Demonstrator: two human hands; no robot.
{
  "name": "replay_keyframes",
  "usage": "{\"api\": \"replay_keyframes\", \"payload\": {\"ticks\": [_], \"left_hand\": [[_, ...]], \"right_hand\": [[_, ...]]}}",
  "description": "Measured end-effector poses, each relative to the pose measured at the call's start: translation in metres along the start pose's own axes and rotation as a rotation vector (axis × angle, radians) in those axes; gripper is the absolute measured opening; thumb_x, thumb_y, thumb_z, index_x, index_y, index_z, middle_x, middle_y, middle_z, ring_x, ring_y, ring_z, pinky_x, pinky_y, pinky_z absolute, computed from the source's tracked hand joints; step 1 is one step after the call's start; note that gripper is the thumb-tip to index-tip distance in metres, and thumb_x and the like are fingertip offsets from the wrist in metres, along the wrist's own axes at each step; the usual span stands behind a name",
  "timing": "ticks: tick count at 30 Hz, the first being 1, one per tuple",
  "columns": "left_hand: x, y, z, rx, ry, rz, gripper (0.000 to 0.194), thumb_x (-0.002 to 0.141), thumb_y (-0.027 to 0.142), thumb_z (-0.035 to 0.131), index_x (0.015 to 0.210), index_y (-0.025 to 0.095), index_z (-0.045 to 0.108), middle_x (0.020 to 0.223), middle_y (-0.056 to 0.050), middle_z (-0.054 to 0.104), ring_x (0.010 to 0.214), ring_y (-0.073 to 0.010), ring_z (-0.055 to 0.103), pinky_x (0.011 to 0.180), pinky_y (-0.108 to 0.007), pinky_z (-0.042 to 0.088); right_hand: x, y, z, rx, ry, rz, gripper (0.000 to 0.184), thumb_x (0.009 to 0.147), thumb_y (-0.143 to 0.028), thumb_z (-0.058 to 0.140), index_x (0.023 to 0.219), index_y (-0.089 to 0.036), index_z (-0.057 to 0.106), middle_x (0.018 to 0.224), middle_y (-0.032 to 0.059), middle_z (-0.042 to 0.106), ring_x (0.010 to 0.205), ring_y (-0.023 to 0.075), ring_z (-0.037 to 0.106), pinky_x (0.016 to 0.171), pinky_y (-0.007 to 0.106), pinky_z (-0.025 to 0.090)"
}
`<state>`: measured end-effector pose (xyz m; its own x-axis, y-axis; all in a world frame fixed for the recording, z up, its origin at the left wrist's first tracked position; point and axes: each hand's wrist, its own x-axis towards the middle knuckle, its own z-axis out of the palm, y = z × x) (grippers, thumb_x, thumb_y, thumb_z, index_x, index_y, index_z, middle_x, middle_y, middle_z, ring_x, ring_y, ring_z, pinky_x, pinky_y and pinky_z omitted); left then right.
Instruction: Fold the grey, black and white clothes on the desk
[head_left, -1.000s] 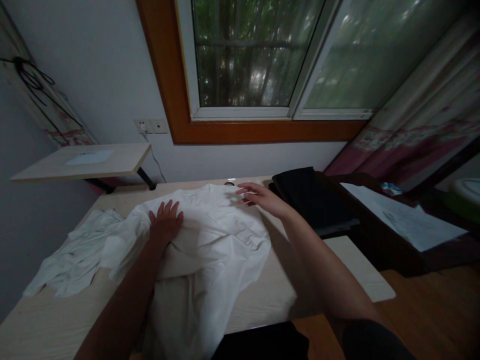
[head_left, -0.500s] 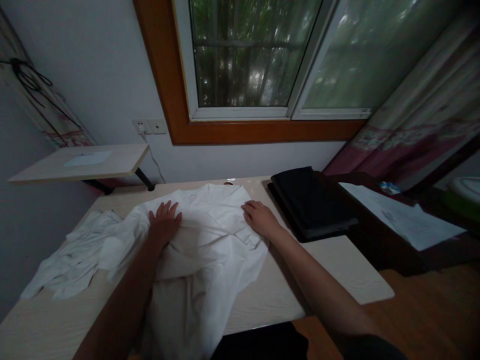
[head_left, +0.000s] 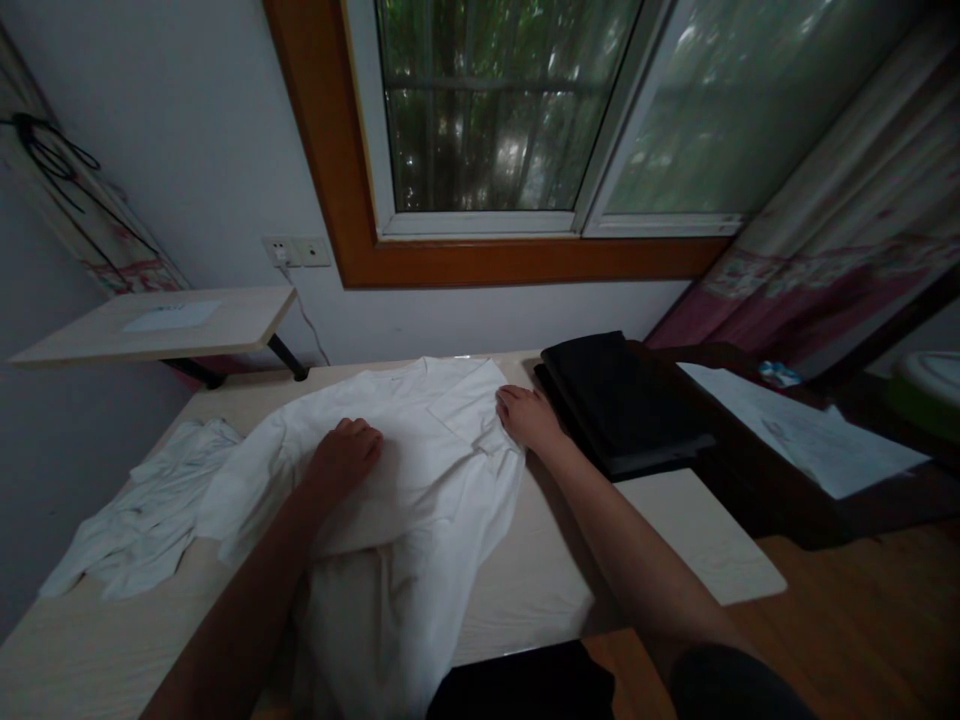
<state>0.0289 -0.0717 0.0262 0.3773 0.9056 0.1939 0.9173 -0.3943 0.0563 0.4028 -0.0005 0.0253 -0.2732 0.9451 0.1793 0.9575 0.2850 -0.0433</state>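
Observation:
A white long garment, apparently a shirt (head_left: 409, 470), lies spread on the pale wooden table (head_left: 517, 600), its lower part reaching the near edge with creases. My left hand (head_left: 346, 460) rests on its upper middle, fingers bent loosely over the cloth; the fingertips are partly hidden. At the garment's upper right edge, by a folded-over part, my right hand (head_left: 526, 415) lies with its fingers stretched on the fabric. Both hands look open, pressing from above. Further left, another crumpled white cloth (head_left: 154, 510) lies against the garment's side.
Black folded items (head_left: 619, 405) lie to the right, close to my right hand. A raised shelf (head_left: 247, 315) with a paper (head_left: 171, 316) stands at the back left. Large white sheets (head_left: 802, 430) rest on a dark surface at right. A window (head_left: 487, 150) is behind the table.
My left hand has slid right across the cloth, its spread fingers now bent and closer together. My right hand has moved slightly right and away from me; the garment's upper right looks flatter.

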Motion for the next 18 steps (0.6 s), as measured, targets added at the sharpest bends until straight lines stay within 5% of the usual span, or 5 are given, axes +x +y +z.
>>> {"api": "replay_keyframes", "payload": {"ticks": [8, 18], "left_hand": [[-0.017, -0.010, -0.006, 0.123, -0.100, -0.261, 0.042, 0.098, 0.035, 0.041, 0.125, 0.021, 0.070, 0.130, -0.013, 0.068, 0.115, -0.0334, 0.062, 0.094, -0.048, 0.052], [-0.004, -0.031, 0.016, 0.160, -0.054, -0.251, 0.048, 0.101, 0.038, 0.040, 0.142, 0.021, 0.057, 0.154, -0.011, 0.053, 0.140, -0.0276, 0.048, 0.114, -0.044, 0.042]], "right_hand": [[0.004, 0.001, 0.006, 0.031, 0.078, 0.023, 0.036, 0.103, -0.027, 0.043, 0.131, -0.018, 0.064, 0.141, 0.0148, 0.063, 0.130, 0.0291, 0.056, 0.114, 0.049, 0.034], [0.006, 0.006, 0.013, 0.030, 0.105, 0.063, 0.037, 0.104, -0.029, 0.042, 0.133, -0.019, 0.062, 0.142, 0.0137, 0.062, 0.128, 0.0269, 0.057, 0.111, 0.043, 0.038]]}}
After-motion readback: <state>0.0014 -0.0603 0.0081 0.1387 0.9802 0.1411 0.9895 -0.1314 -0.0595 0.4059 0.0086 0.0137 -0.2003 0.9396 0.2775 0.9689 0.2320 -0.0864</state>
